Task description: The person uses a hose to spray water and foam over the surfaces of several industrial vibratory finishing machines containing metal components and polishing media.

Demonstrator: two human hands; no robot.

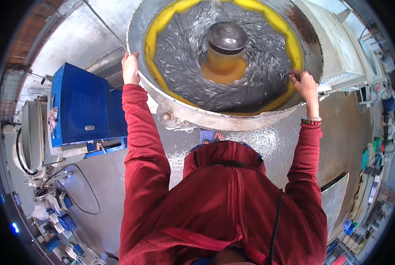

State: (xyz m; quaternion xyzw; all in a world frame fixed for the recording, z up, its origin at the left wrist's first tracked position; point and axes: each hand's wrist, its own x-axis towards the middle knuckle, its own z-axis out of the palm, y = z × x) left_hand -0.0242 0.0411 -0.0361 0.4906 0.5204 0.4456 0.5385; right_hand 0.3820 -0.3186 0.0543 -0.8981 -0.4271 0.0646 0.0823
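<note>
In front of me stands a large round metal tub (268,120) with a thick yellow lining (290,48). Small shiny grey metal pieces (180,57) fill it, smeared by motion into a swirl. A central post with a dark, rounded cap (227,37) rises from the middle, its base yellow-orange. My left hand (131,68) is closed on the tub's left rim. Over the right side of the lining, my right hand (305,84) has its fingers curled into a pinch. Whatever lies between those fingertips, if anything, is too small to make out.
To the left stands a blue metal cabinet (85,106) with a rag (52,119) hanging on its side. A round grey container (32,132) sits beyond it. A black cable (93,194) loops across the wet-looking floor (261,145). A pale machine housing (334,48) adjoins the tub's right.
</note>
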